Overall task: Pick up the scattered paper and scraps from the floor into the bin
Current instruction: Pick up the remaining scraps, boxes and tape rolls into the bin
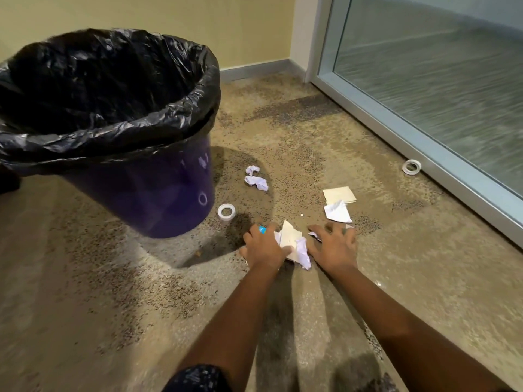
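No writing could be read: only faint white marks were seen on the purple bin [147, 193], and a small blue patch on a finger of the left grip [264, 246] was too small to make out. Both forearms were stretched forward and down to the floor [424, 264], palms turned downward. The left grip was curled round a bundle of paper [293, 241], its thumb laid over the sheets. The right grip [335, 247] was spread flat, fingers splayed, just beside the bundle, with a white scrap [314, 235] showing at its fingers. The bundle was held between the two grips, its long axis running away from the person and its pointed beige corner directed forward. The bin, lined with a black bag [113, 80], stood tilted beyond and left of the left grip. A crumpled paper [256, 179] lay beyond it, and a beige folded sheet [339, 195] beyond the right grip.
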`<state>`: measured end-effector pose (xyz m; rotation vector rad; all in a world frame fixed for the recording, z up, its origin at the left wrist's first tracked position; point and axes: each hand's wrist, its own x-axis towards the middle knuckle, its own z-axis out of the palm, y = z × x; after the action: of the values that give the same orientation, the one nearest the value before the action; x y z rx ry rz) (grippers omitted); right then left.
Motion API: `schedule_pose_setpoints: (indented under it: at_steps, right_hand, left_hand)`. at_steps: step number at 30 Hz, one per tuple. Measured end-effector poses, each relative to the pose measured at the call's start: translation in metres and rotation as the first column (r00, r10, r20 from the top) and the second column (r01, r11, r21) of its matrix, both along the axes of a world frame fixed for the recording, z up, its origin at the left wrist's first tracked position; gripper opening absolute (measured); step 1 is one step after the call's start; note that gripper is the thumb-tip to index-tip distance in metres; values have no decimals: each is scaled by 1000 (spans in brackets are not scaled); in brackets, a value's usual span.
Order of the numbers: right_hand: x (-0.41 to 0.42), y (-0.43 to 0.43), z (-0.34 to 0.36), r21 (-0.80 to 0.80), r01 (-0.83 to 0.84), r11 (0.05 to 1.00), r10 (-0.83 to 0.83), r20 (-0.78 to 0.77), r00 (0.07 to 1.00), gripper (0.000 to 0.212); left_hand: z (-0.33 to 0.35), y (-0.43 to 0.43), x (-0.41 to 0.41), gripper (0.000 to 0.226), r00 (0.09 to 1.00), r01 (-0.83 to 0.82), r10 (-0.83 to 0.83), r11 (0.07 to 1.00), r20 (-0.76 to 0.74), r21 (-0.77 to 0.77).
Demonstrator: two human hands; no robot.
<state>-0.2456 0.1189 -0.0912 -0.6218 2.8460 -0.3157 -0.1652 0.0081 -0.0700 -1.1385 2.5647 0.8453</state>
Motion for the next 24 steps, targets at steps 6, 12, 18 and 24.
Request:
schedule_pose_setpoints:
  at_steps: [6,12,18,24]
  right_hand:
    - [-7,41,-3,-139,-91,986,91,-3,996,24]
    - [18,76,2,-168,-26,985,30,21,999,32]
    - [41,98,0,-87,-173,981,173,-10,985,32]
    - [31,104,-7,-290,0,957,-6,-18,1000,23]
  left_hand:
    - [-15,16,12,45,994,66,-76,990,-74,-124]
    - [-20,16,26,32,976,21,-30,999,-214,-42]
    - [-14,19,26,23,937,-165,158,986,-312,3]
    - [-4,22,17,52,941,-222,245,968,-232,121]
